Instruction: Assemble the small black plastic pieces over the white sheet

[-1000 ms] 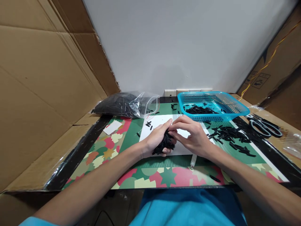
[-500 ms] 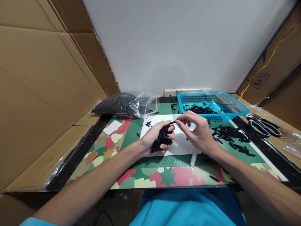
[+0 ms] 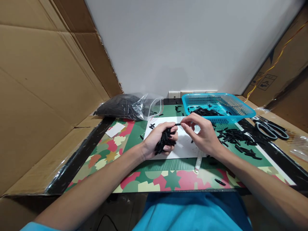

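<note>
My left hand is wrapped round a bunch of small black strips, their ends poking out between the fingers. One small black piece spans the gap between my two hands: the left thumb and forefinger hold one end, and my right hand pinches the other. Both hands are above a white sheet. Just right of my right hand lies a loose pile of black pieces on the green mat. What exactly the pieces are is too small to tell.
A blue plastic basket with more black pieces stands at the back right. Scissors lie at the right edge. A clear zip bag of dark material rests at the back left. Cardboard walls flank the table.
Little has moved. The black piece between my hands sits nearly level now, and my left fingers have closed slightly around the bunch.
</note>
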Available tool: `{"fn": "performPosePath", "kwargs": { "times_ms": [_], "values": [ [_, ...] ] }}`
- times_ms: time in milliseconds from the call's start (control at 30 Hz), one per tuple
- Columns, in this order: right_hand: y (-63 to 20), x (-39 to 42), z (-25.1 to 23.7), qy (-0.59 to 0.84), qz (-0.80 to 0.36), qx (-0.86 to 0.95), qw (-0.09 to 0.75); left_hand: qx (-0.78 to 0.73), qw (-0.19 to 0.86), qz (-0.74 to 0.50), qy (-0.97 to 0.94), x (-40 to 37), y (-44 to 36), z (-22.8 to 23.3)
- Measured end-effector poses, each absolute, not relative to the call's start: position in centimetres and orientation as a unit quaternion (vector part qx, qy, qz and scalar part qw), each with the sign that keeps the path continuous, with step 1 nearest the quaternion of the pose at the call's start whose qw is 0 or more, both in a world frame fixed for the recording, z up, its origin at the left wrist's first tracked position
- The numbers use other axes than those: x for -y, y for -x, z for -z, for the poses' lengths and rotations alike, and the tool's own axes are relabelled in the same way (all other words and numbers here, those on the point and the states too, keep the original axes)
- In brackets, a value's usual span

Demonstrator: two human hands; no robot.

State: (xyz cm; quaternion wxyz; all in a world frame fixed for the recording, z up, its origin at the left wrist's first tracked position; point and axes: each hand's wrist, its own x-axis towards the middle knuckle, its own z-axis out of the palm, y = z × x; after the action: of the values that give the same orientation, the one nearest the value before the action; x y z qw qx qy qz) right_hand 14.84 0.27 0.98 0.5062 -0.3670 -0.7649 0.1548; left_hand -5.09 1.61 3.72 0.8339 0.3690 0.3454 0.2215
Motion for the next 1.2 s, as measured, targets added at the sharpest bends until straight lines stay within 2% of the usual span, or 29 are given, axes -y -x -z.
{"fn": "performPosePath", "kwargs": {
  "times_ms": [300, 1200],
  "values": [
    [-15.11, -0.28, -1.04, 0.361, -0.152, 0.778, 0.492, -0.347, 0.831, -0.223, -0.373, -1.62, 5.13, -3.55],
    [-15.39, -0.83, -0.59, 0.343, -0.164, 0.759, 0.529, -0.351, 0.824, -0.230, -0.381, -1.55, 5.05, -3.86]
  ]
}}
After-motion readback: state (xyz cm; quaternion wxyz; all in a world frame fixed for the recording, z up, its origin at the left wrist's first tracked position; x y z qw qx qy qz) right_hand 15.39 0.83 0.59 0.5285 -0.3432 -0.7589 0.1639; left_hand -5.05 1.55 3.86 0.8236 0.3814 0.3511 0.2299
